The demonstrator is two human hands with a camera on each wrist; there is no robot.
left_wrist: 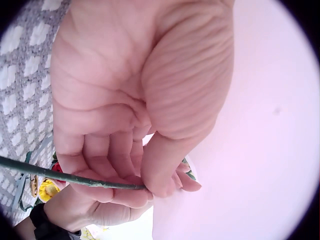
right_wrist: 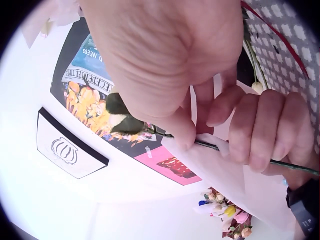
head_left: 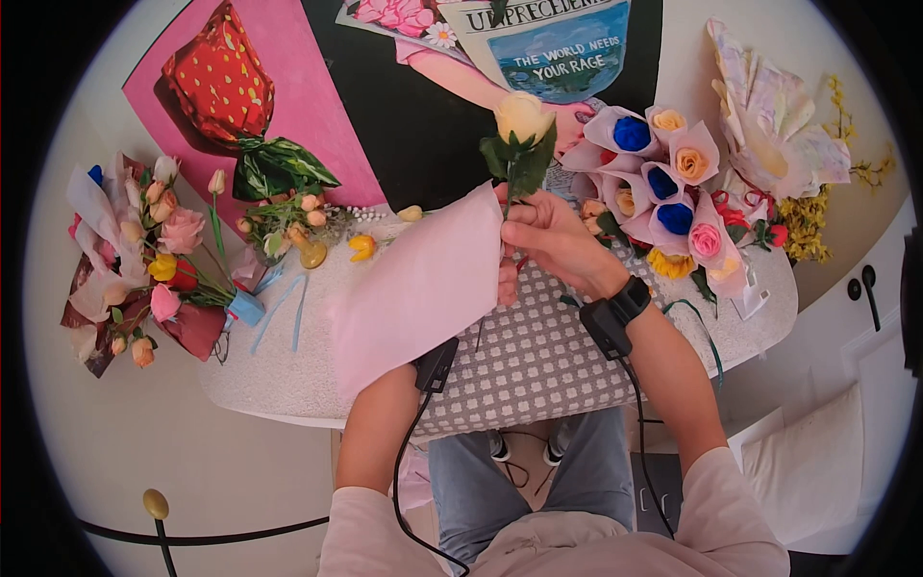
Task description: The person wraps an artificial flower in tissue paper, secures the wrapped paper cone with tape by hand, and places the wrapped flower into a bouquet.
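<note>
A cream-yellow rose [head_left: 522, 117] with green leaves stands upright above both hands. Its long green stem [left_wrist: 75, 178] runs down through the fingers of my left hand [left_wrist: 125, 75], which pinches it between thumb and fingers. A sheet of pale pink wrapping paper [head_left: 423, 288] spreads from the stem toward the left, hiding most of that hand in the head view. Higher up, just below the leaves, my right hand [head_left: 560, 242] pinches the stem together with the paper's upper edge.
Paper-wrapped blue, peach and pink roses [head_left: 663, 183] fill the table's right side. Mixed flowers [head_left: 178, 231] stand at the left, near blue ribbon [head_left: 279, 313]. A yellow flower head [head_left: 361, 247] lies behind the paper. A grey checked cloth [head_left: 538, 356] covers the front; posters [head_left: 413, 144] stand behind.
</note>
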